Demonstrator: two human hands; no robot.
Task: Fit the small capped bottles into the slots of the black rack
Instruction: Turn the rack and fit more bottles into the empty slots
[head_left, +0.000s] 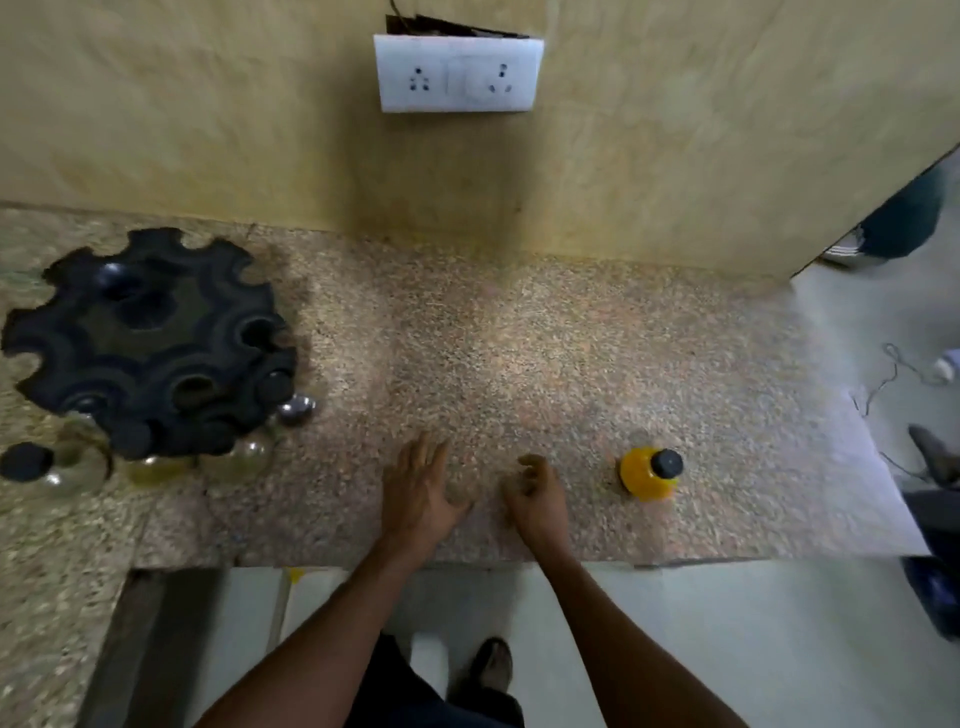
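The black rack (150, 332), round with notched slots along its rim, stands at the left of the stone counter (519, 338). Several black-capped bottles (156, 452) hang in its near slots, and one capped bottle (31, 465) stands just left of it. An orange bottle with a black cap (649, 473) stands alone on the counter at the right. My left hand (423, 488) lies flat on the counter with fingers apart, holding nothing. My right hand (535, 499) rests beside it with fingers loosely curled and nothing in them, a short way left of the orange bottle.
A wall with a white socket plate (457, 73) rises behind the counter. The counter's front edge (519, 561) runs just under my wrists, with floor below. A small shiny metal cap (297, 408) lies by the rack. A person's legs (893, 228) show at the far right.
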